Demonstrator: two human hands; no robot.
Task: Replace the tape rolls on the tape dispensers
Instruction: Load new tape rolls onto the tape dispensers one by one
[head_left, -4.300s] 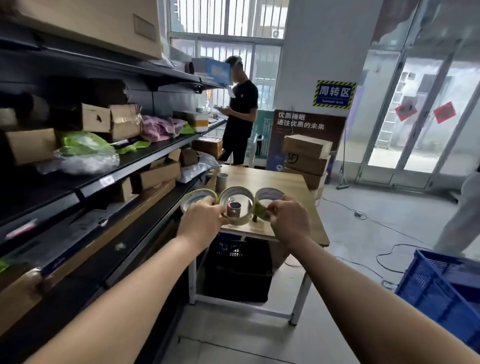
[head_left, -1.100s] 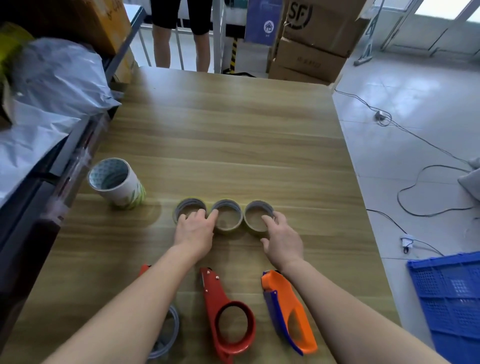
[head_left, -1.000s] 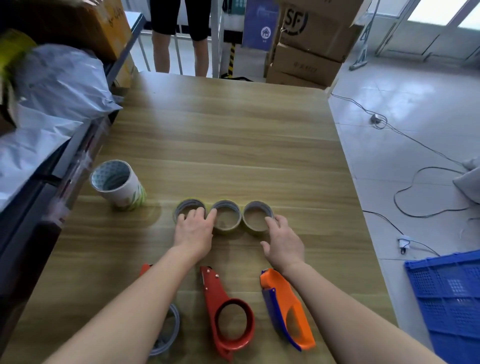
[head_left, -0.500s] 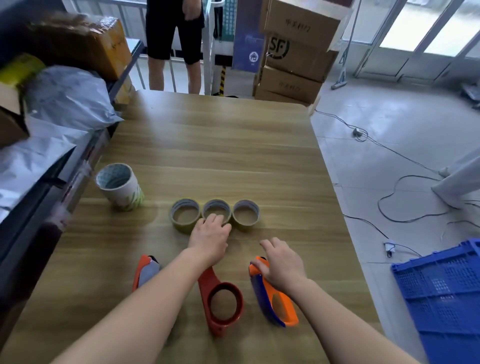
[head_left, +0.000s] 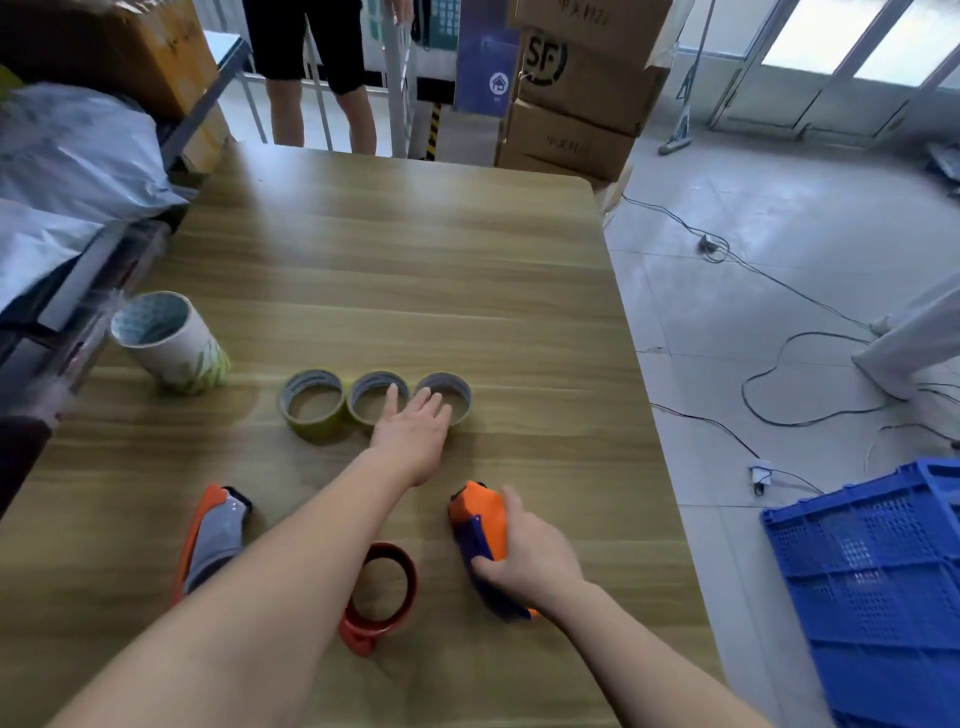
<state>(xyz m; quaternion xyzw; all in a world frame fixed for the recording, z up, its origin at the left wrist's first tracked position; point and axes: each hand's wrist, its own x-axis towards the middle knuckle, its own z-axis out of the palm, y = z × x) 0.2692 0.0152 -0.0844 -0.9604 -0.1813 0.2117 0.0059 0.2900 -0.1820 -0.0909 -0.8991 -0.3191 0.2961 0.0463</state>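
Observation:
Three tape rolls lie flat in a row on the wooden table (head_left: 395, 249): the left roll (head_left: 311, 405), the middle roll (head_left: 371, 397) and the right roll (head_left: 452, 389). My left hand (head_left: 413, 434) reaches over the middle and right rolls with fingers spread, touching their near rims. Nearer to me lie three dispensers: an orange-grey one (head_left: 210, 535), a red one (head_left: 382, 597) partly under my left forearm, and an orange-blue one (head_left: 480, 525). My right hand (head_left: 530, 561) is closed around the orange-blue dispenser.
A tall stack of white tape cores (head_left: 166, 340) stands at the table's left. Shelving with plastic bags (head_left: 67, 150) runs along the left. A blue crate (head_left: 878, 577) sits on the floor at the right. Cardboard boxes (head_left: 576, 88) and a standing person (head_left: 311, 67) are beyond the table.
My right hand has dropped back from the rolls and closed on the orange-blue dispenser. My left hand has slid right, from the left and middle rolls to the middle and right ones.

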